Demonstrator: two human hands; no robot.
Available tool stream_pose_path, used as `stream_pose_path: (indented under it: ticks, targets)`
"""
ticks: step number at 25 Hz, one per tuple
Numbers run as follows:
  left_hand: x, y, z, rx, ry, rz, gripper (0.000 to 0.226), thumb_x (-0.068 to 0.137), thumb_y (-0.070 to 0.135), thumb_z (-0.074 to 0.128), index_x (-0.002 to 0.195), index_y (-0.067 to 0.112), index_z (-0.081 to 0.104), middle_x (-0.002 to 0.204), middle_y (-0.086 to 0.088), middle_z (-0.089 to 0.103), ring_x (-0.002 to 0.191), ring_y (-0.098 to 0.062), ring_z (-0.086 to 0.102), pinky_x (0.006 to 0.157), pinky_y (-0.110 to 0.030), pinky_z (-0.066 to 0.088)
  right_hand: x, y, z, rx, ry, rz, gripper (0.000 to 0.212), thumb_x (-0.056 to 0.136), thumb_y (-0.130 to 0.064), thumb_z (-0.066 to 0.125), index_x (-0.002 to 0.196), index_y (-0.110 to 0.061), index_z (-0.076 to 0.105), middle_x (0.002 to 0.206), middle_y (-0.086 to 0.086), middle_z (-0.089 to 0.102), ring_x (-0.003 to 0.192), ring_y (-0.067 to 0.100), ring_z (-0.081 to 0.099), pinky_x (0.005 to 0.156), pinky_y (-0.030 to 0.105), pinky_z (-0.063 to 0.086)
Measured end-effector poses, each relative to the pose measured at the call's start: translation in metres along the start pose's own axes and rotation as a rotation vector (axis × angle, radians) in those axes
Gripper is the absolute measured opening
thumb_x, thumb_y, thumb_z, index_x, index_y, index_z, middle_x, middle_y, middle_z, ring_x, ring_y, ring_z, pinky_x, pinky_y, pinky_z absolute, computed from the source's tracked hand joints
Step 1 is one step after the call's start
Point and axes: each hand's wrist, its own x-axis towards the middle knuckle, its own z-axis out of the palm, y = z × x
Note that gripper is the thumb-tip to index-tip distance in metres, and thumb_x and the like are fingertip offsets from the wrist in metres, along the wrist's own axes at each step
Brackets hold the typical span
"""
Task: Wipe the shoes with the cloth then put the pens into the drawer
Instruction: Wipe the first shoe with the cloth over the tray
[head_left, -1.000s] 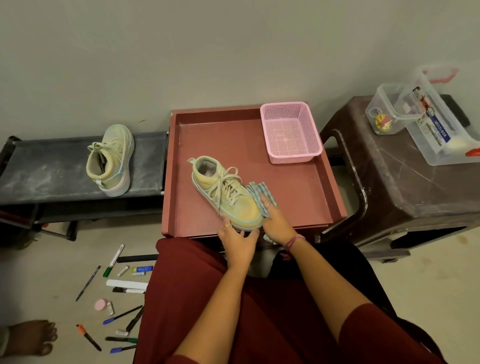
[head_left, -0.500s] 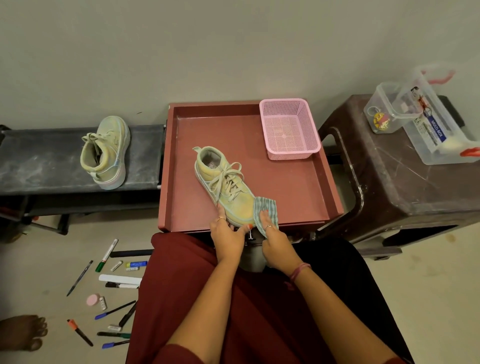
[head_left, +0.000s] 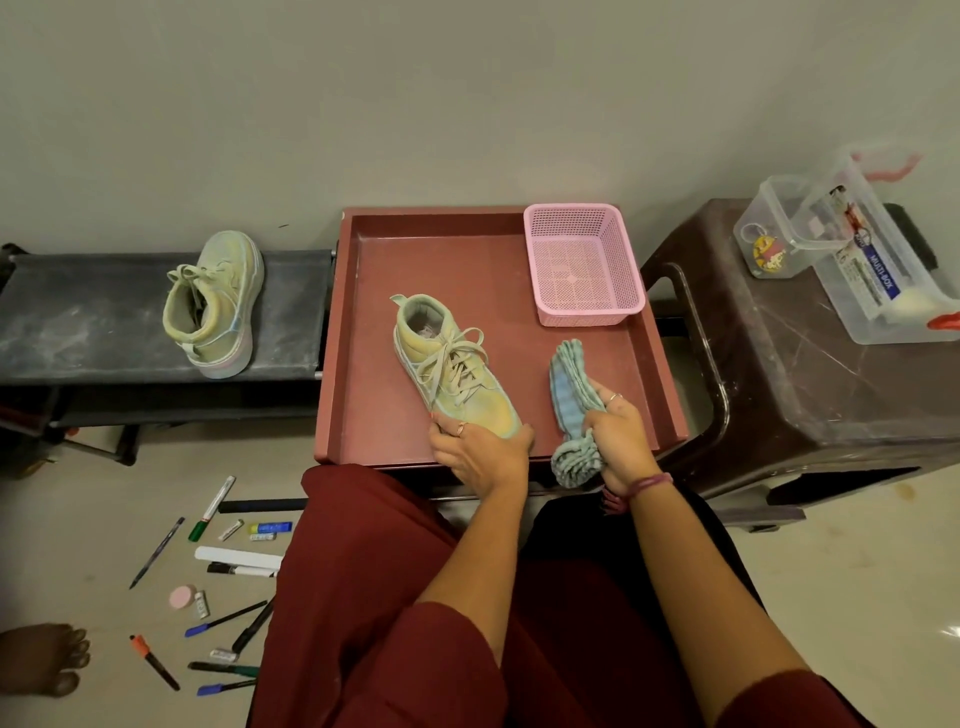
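A pale green-yellow shoe (head_left: 452, 374) lies in the red drawer (head_left: 358, 332), toe toward me. My left hand (head_left: 480, 452) grips its toe at the drawer's front edge. My right hand (head_left: 618, 439) holds a folded blue-green cloth (head_left: 571, 395) to the right of the shoe, apart from it. A second matching shoe (head_left: 218, 301) stands on the dark bench (head_left: 78, 322) at the left. Several pens and markers (head_left: 218, 587) lie scattered on the floor at the lower left.
A pink mesh basket (head_left: 582, 265) sits in the drawer's back right corner. A brown plastic stool (head_left: 779, 384) at the right carries clear boxes (head_left: 852, 249). A bare foot (head_left: 41, 657) shows at the lower left. My lap in dark red cloth fills the foreground.
My right hand has pulled the cloth off the shoe's toe and moved it to the right. My left hand stays on the toe of the shoe.
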Motion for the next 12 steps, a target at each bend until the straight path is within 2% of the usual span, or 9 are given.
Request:
stream_pose_path:
  ticks: [3, 6, 8, 10, 11, 12]
  targets:
    - [0.004, -0.012, -0.008, -0.076, -0.005, 0.028, 0.125, 0.054, 0.029, 0.086, 0.151, 0.008, 0.010, 0.142, -0.012, 0.021, 0.124, -0.030, 0.027, 0.099, -0.041, 0.041, 0.006, 0.001, 0.003, -0.022, -0.033, -0.013, 0.064, 0.080, 0.020, 0.030, 0.131, -0.011, 0.053, 0.103, 0.003, 0.068, 0.072, 0.012, 0.061, 0.056, 0.021, 0.050]
    - [0.007, -0.021, -0.033, -0.224, -0.053, 0.052, 0.118, 0.056, 0.029, 0.085, 0.151, 0.012, 0.016, 0.139, -0.009, 0.024, 0.127, -0.027, 0.028, 0.094, -0.031, 0.035, 0.005, 0.004, 0.012, -0.087, -0.091, -0.071, 0.066, 0.079, 0.019, 0.031, 0.134, -0.012, 0.052, 0.119, 0.006, 0.065, 0.083, 0.009, 0.062, 0.059, 0.015, 0.049]
    - [0.008, -0.029, -0.049, -0.347, -0.128, 0.049, 0.116, 0.051, 0.040, 0.084, 0.149, 0.017, 0.026, 0.140, -0.004, 0.030, 0.126, -0.022, 0.037, 0.098, -0.028, 0.036, 0.001, 0.003, 0.023, -0.136, -0.153, -0.152, 0.067, 0.080, 0.020, 0.033, 0.136, -0.012, 0.049, 0.126, 0.004, 0.061, 0.094, 0.005, 0.062, 0.069, 0.012, 0.049]
    - [0.006, -0.037, -0.066, -0.485, -0.226, 0.031, 0.110, 0.043, 0.047, 0.084, 0.141, 0.022, 0.039, 0.136, 0.001, 0.047, 0.118, -0.016, 0.053, 0.101, -0.033, 0.046, -0.007, 0.000, 0.038, -0.229, -0.260, -0.276, 0.066, 0.081, 0.021, 0.032, 0.137, -0.013, 0.045, 0.129, 0.001, 0.056, 0.094, -0.008, 0.059, 0.074, 0.007, 0.047]
    - [0.006, -0.040, -0.073, -0.541, -0.285, 0.018, 0.105, 0.042, 0.046, 0.085, 0.136, 0.022, 0.045, 0.129, 0.000, 0.057, 0.111, -0.016, 0.060, 0.096, -0.033, 0.050, -0.012, -0.001, 0.045, -0.288, -0.309, -0.331, 0.067, 0.082, 0.021, 0.032, 0.138, -0.014, 0.043, 0.133, 0.000, 0.053, 0.093, -0.012, 0.058, 0.077, 0.006, 0.047]
    - [0.006, -0.043, -0.080, -0.593, -0.349, 0.016, 0.098, 0.043, 0.041, 0.086, 0.132, 0.021, 0.050, 0.121, -0.001, 0.064, 0.105, -0.016, 0.065, 0.090, -0.031, 0.053, -0.016, -0.001, 0.052, -0.361, -0.335, -0.384, 0.067, 0.082, 0.021, 0.032, 0.139, -0.015, 0.041, 0.137, -0.002, 0.048, 0.102, -0.012, 0.055, 0.086, 0.009, 0.047]
